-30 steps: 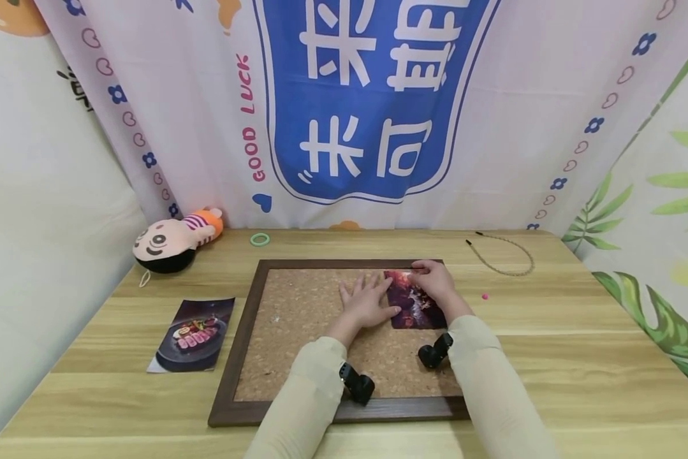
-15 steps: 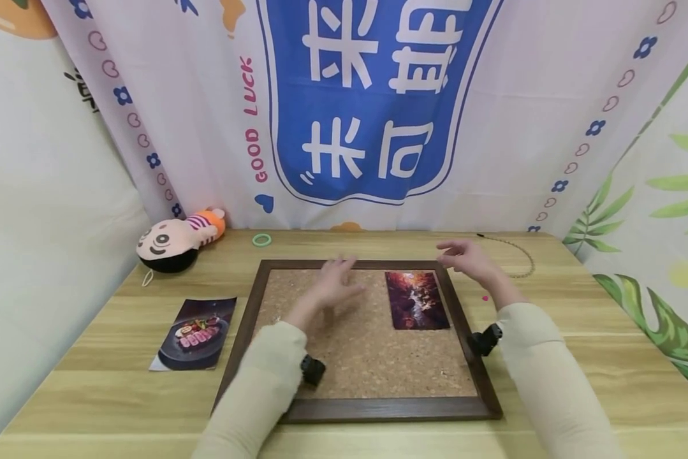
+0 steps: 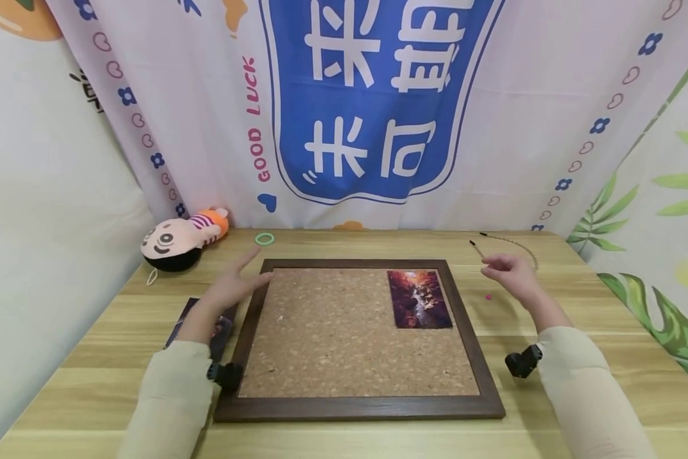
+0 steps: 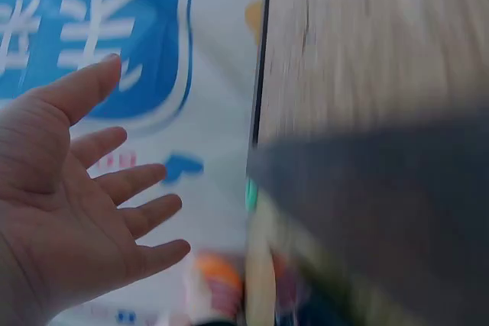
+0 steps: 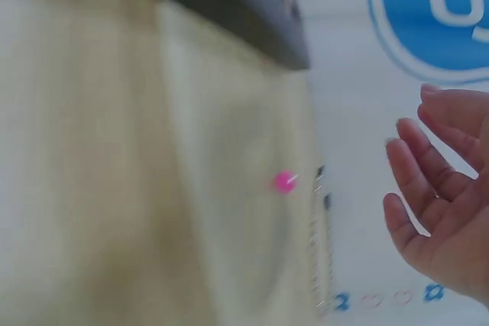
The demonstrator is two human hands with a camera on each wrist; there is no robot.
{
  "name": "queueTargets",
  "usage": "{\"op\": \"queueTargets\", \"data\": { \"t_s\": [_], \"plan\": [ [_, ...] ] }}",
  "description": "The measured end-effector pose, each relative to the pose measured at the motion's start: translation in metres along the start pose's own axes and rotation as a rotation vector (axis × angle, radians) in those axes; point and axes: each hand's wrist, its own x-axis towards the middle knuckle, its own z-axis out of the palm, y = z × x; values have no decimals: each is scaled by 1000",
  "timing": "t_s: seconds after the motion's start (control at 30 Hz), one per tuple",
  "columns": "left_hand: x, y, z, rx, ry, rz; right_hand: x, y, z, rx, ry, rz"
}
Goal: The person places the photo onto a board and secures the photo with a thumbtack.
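Observation:
My left hand (image 3: 229,290) hovers over the left edge of the framed cork board (image 3: 344,344), its fingers spread and nothing in them. Under that forearm lies a steak photo (image 3: 223,331), partly hidden by the arm. In the left wrist view the left palm (image 4: 61,211) shows bare. My right hand (image 3: 512,274) is in the air to the right of the board, near a pink pushpin (image 3: 489,297) on the table; its fingers are loosely bent and hold nothing. A photo of a stream among red trees (image 3: 421,299) lies on the cork at the upper right.
A plush doll (image 3: 174,242) lies at the back left of the table. Beside it is a green ring (image 3: 264,239). A thin cord with black tips (image 3: 512,241) lies at the back right, close behind my right hand. A printed curtain (image 3: 493,159) hangs behind the table.
Both hands have lifted off the tree photo and moved apart, the left toward the steak photo, the right past the board's right edge. The tree photo stays in its corner.

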Motion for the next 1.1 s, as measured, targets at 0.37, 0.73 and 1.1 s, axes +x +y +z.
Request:
{"op": "queueTargets", "data": {
  "t_s": [0.37,0.73,1.1],
  "plan": [
    [-37,-48,-36,-30,145,-40,-18,41,2,-22,-39,79],
    [-61,-80,-44,-182,199,-247,-19,50,6,-86,-85,85],
    [-70,-92,-45,107,100,-191,-23,56,21,-78,-3,58]
  ]
}}
